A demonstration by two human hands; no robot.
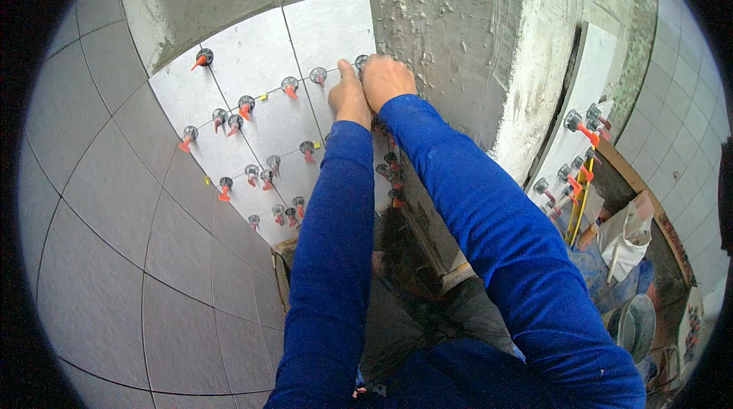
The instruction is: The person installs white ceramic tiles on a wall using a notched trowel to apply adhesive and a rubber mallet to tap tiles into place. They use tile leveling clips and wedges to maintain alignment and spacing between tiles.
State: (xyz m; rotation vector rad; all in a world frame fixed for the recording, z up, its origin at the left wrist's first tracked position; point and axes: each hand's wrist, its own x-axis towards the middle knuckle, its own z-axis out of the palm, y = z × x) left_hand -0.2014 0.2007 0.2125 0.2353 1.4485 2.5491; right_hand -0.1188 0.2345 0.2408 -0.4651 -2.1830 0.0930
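Note:
Both hands meet at the right edge of the light grey wall tiles [330,27], next to a tile leveling clip [362,61] with a dark round cap. My right hand [389,78] is closed at this clip, its fingertips hidden under the hand. Beside it, my left hand [350,94] is curled with the thumb pointing up; what its fingers hold, if anything, is hidden. Another leveling clip [318,75] sits on the joint just left of my hands. Several more with red handles, such as one clip [289,87], line the tile joints.
Wet grey mortar [439,35] coats the wall right of the tiles. Dark grey tiles [107,203] cover the left wall. At right, a narrow tile strip [569,115] carries more clips. Below it are a yellow level or rule [582,206], a white bag [626,235] and a bucket [636,326].

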